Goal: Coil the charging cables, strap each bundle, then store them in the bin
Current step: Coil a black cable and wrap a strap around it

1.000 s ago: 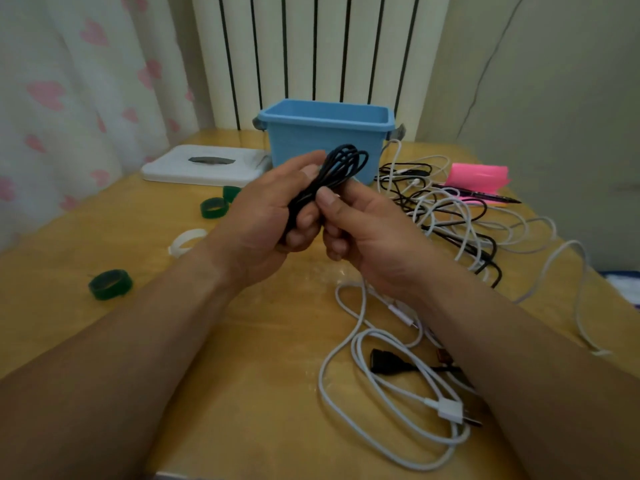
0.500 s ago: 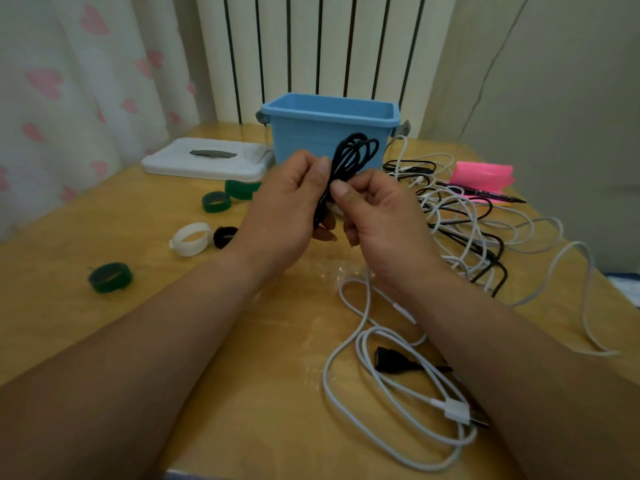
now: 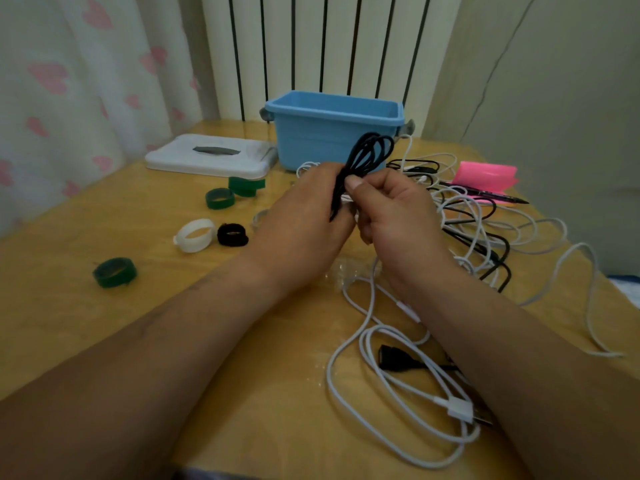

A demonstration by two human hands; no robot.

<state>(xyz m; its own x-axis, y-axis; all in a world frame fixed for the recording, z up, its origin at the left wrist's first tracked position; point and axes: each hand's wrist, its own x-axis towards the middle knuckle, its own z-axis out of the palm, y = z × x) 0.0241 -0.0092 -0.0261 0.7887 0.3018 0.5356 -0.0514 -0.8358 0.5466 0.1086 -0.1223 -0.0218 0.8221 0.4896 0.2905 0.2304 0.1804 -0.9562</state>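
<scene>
Both hands hold a coiled black cable (image 3: pixel 370 150) upright above the wooden table (image 3: pixel 104 327). My left hand (image 3: pixel 304 216) grips the lower part of the bundle. My right hand (image 3: pixel 388 206) pinches its middle between thumb and fingers. The cable's loops stick up in front of the blue bin (image 3: pixel 332 129), which stands open at the back. Strap rolls lie to the left: a white one (image 3: pixel 193 235), a black one (image 3: pixel 232 234) and three green ones (image 3: pixel 115 271) (image 3: pixel 219 198) (image 3: pixel 246 185). The bundle's lower end is hidden by my fingers.
A loose white cable (image 3: pixel 408 386) and a black plug (image 3: pixel 394 358) lie near the front right. A tangle of white and black cables (image 3: pixel 485 230) covers the right side. A white flat box (image 3: pixel 207 154), a pink pad (image 3: pixel 485 174) and a pen (image 3: pixel 495 195) sit at the back.
Both hands moved away from me toward the bin with the black bundle. The white and black strap rolls, hidden behind my left arm before, came into view.
</scene>
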